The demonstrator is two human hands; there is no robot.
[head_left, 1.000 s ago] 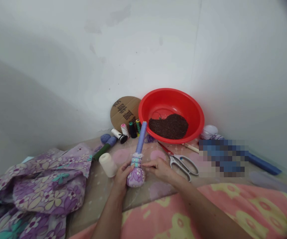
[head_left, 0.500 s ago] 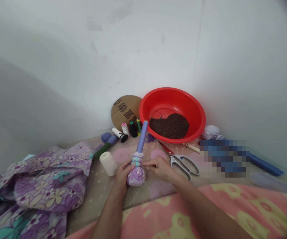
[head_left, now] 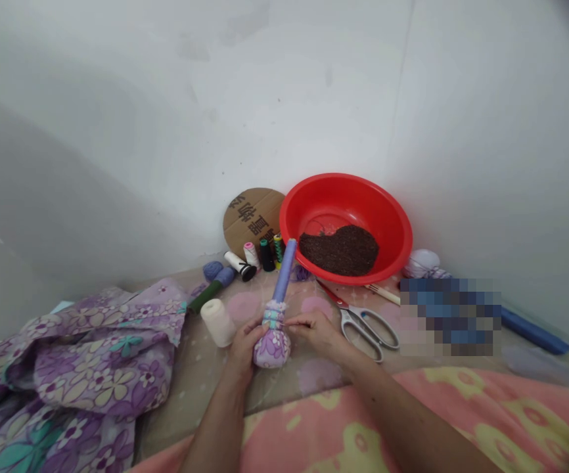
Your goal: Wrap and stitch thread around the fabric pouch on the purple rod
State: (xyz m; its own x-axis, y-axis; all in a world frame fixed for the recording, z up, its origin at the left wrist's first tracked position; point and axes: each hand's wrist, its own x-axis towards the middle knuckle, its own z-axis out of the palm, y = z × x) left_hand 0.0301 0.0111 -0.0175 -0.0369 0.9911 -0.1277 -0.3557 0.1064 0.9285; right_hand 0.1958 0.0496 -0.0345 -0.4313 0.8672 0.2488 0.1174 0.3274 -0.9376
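Note:
My left hand (head_left: pixel 243 341) is closed around the neck of a stick-handled cloth bundle, with the thumb on the gathered fabric. The bundle's round purple floral head (head_left: pixel 271 349) points down towards me. From its bound neck, a purple-wrapped stick handle (head_left: pixel 284 270) leans up and away. Just right of the neck is my right hand (head_left: pixel 317 331), thumb and forefinger pinched together; what they hold is too fine to make out. A cone of cream thread (head_left: pixel 217 323) stands beside my left hand. Scissors with grey handles (head_left: pixel 367 330) lie beyond my right hand.
A red basin (head_left: pixel 403 230) with dark grains (head_left: pixel 343 251) stands against the wall, near a cardboard disc (head_left: pixel 245 213) and several thread spools (head_left: pixel 267 255). Floral fabric (head_left: pixel 102 374) is heaped at left. A pink-yellow blanket (head_left: pixel 314 440) lies in front; a white ball (head_left: pixel 421 261) sits at right.
My right fingertips have drawn slightly away from the bundle's neck, to the right. My left hand keeps its hold, and the whole view has shifted a little.

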